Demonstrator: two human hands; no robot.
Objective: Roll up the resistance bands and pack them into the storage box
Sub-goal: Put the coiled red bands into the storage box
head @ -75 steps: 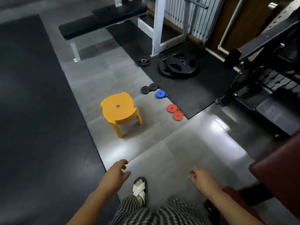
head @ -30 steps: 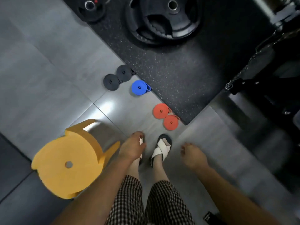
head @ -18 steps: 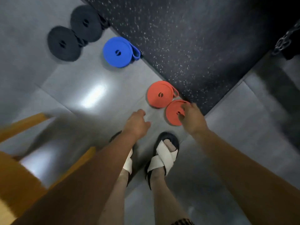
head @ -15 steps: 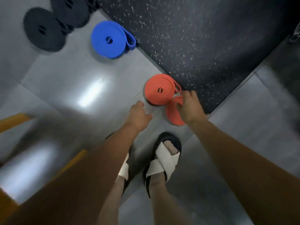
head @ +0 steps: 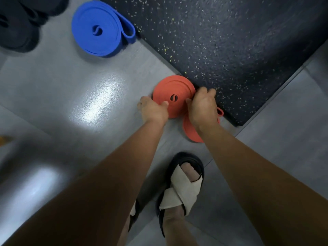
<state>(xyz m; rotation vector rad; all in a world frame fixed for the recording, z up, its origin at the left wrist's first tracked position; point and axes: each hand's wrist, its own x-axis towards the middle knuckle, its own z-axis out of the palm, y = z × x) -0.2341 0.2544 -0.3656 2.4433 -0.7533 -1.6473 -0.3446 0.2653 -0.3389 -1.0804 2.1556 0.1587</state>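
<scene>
Judging by the floor, we have the rolling done for every band in sight: the orange roll (head: 171, 94) between our hands, a second orange roll (head: 190, 130) half hidden under our right wrist, the blue roll (head: 99, 31) farther off, and dark rolls (head: 16, 23) at the top left corner. Our left hand (head: 153, 110) and right hand (head: 202, 107) pinch the first orange roll from both sides, on the tile against the speckled mat (head: 230, 41). Packing is all ahead (no storage box shows). Our sandalled foot (head: 181, 185) stands close below; the second roll's loose tail (head: 220, 111) could snag.
</scene>
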